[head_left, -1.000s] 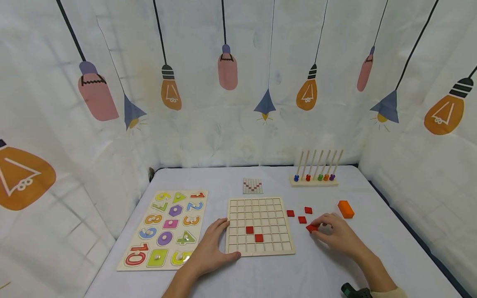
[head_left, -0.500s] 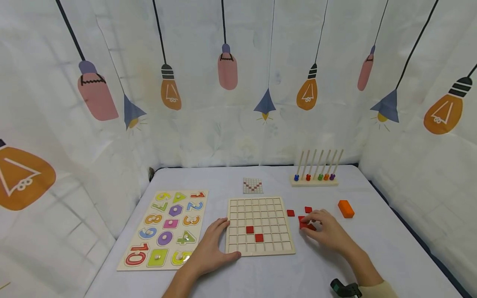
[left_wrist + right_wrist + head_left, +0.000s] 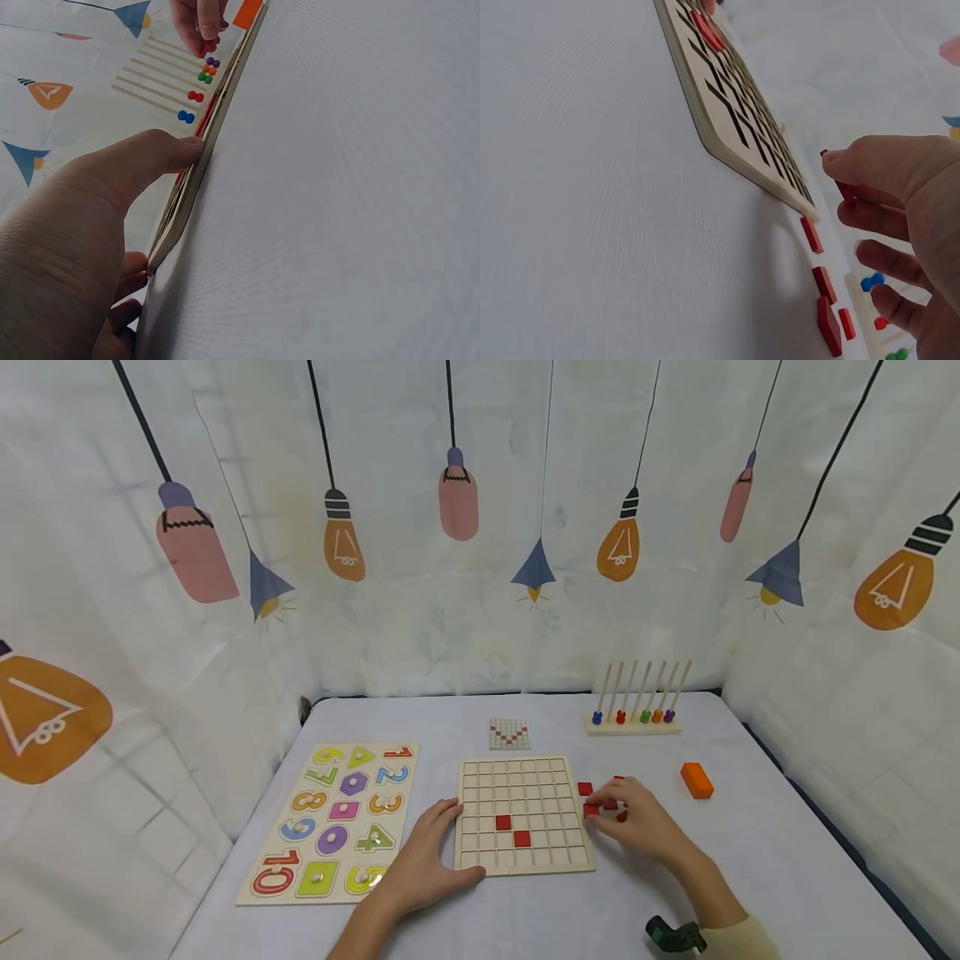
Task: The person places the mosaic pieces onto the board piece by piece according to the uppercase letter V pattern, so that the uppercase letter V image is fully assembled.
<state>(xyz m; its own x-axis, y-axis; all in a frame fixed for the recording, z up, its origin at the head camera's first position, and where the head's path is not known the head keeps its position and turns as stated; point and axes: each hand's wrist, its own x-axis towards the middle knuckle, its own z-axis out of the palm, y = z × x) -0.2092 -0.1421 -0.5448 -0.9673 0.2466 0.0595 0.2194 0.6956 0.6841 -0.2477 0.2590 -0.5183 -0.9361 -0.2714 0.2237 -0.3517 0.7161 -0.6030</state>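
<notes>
My left hand (image 3: pixel 429 860) holds the near left corner of a wooden grid board (image 3: pixel 551 856), its thumb on the front edge and its fingers along the left side. Two red square tiles (image 3: pixel 503 822) sit in cells of the board. Beside the board's right edge, my right hand (image 3: pixel 637 814) pinches another red tile (image 3: pixel 845 193) between thumb and fingers, above the table. Several loose red tiles (image 3: pixel 585 788) lie around and partly under that hand in the head view. Behind the board is a small pattern card (image 3: pixel 509 734) with red squares on a grid.
A number and shape puzzle board (image 3: pixel 343 811) lies left of my left hand. An orange block (image 3: pixel 697 781) rests at the right. Toward the back right stands a peg rack (image 3: pixel 633 728) with coloured beads. A printed curtain (image 3: pixel 420 635) surrounds the table's far sides.
My right hand has moved left with the pinched red tile, over the loose tiles and up to the board's right edge. The left hand and the board have stayed still.
</notes>
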